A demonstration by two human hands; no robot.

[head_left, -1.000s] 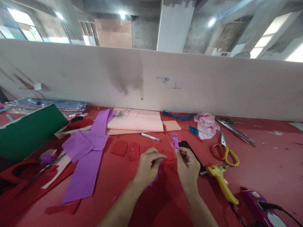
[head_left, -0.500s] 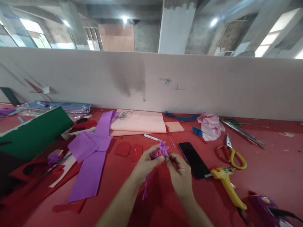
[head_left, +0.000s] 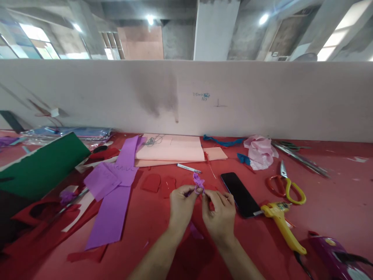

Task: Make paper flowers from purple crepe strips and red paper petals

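My left hand (head_left: 181, 205) and my right hand (head_left: 219, 214) meet above the red table (head_left: 335, 202), fingertips almost touching. Between them they pinch a small purple felt piece (head_left: 198, 182), whose rolled top sticks up above the fingers; a purple strip of it hangs below my left hand. Both hands are closed in a pinch. A black phone (head_left: 240, 189) lies just to the right of my right hand. Two red felt cut-outs (head_left: 159, 182) lie on the table just left of my left hand.
Purple felt sheets (head_left: 112, 194), green felt (head_left: 37, 165) and red scraps lie at the left. Pink sheets (head_left: 171, 149) and a pen (head_left: 189, 168) sit behind the hands. At the right are orange-yellow scissors (head_left: 287, 184), a yellow glue gun (head_left: 281, 223), pink fabric (head_left: 259, 151) and a purple device (head_left: 335, 256).
A second ago my right hand alone held the purple piece up. My hands have come together and now both pinch it, lower and closer to me.
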